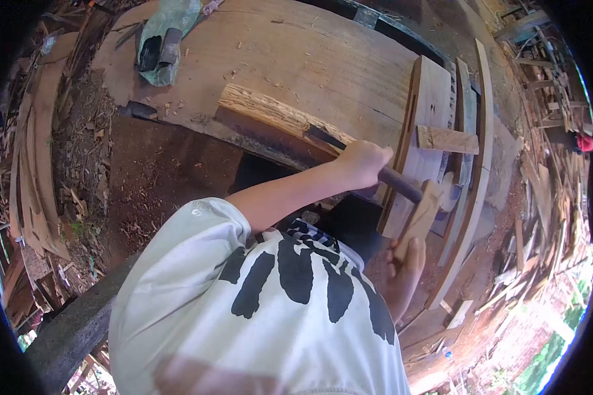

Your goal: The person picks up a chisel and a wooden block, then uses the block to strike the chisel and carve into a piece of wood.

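My left hand point(362, 164) is wrapped round a chisel point(402, 184) with a long dark handle. Its blade points up-left and rests against the rough, gouged face of a pale timber piece point(263, 108) at the bench's near edge. Below the handle's far end, my right hand point(408, 262) grips a pale wooden mallet point(420, 220). The mallet's upper end overlaps the butt of the chisel handle in this view. Part of my right palm is hidden behind the mallet and my shirt.
The broad wooden bench top point(277, 39) carries chips and a plastic bag point(168, 39) with dark pieces in it. To the right lie a thick plank point(431, 92), a short wood block point(448, 139) across it, and a long batten point(484, 131). Offcuts are heaped at both sides.
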### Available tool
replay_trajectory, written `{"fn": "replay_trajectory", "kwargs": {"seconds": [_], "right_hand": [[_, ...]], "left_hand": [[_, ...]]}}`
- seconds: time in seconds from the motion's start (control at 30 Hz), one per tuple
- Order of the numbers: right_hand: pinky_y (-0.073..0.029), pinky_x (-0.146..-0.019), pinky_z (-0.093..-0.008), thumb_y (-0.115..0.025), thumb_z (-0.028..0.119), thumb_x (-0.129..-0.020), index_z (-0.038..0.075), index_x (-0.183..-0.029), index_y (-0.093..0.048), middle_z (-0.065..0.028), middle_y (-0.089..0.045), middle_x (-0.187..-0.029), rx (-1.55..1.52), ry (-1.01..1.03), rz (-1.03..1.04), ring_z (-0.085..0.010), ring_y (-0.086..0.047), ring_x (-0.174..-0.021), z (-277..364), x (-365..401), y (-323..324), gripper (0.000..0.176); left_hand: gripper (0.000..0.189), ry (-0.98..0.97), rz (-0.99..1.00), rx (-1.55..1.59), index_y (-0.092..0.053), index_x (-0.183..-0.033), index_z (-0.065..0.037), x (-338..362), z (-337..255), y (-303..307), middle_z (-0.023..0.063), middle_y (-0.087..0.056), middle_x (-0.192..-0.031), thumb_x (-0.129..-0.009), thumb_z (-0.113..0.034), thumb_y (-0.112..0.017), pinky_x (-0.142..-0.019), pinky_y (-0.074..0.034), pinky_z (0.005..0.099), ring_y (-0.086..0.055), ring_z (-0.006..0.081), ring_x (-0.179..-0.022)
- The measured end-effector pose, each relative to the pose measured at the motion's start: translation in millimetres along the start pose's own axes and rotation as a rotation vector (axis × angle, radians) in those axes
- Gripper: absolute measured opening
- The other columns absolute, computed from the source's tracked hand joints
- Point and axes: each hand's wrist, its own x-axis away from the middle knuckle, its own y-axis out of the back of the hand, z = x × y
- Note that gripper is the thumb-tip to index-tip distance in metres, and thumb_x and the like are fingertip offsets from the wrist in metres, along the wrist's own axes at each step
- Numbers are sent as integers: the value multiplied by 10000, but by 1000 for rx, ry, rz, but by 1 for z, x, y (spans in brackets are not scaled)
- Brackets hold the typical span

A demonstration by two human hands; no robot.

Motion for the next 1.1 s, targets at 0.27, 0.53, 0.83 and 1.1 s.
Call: {"fn": "replay_trajectory", "kwargs": {"seconds": [0.27,0.53,0.83,1.1], "right_hand": [[-393,-390,-199,-521,349,-989,42,-1176,-498,-106,-603,-765,47,-23,11,-123,-536,-540,12,8,-4,360],[-443,-446,-211,-527,310,-988,42,-1161,-499,-98,-606,-880,43,-13,116,-138,-557,-607,-3,-6,13,321],[-420,-501,-209,-522,353,-991,50,-1206,-490,-75,-612,-834,295,-123,272,-138,-577,-610,15,25,-16,373],[-485,-464,-214,-508,378,-979,52,-1077,-555,-51,-599,-803,184,-17,238,-127,-567,-598,6,10,-14,344]], "left_hand": [[305,-4,11,10,-597,-873,-75,-1,4,1,139,-665,-739,-694,-223,-795,-668,-519,476,-673,358,-743],[333,7,18,28,-598,-865,-79,0,4,2,138,-663,-740,-686,-264,-810,-664,-517,478,-672,360,-751],[337,35,8,64,-601,-854,-45,2,-1,5,162,-670,-754,-668,-216,-824,-681,-530,472,-679,369,-768],[340,54,3,25,-605,-847,-58,4,-3,9,143,-673,-751,-654,-229,-826,-668,-527,466,-677,360,-756]]}}
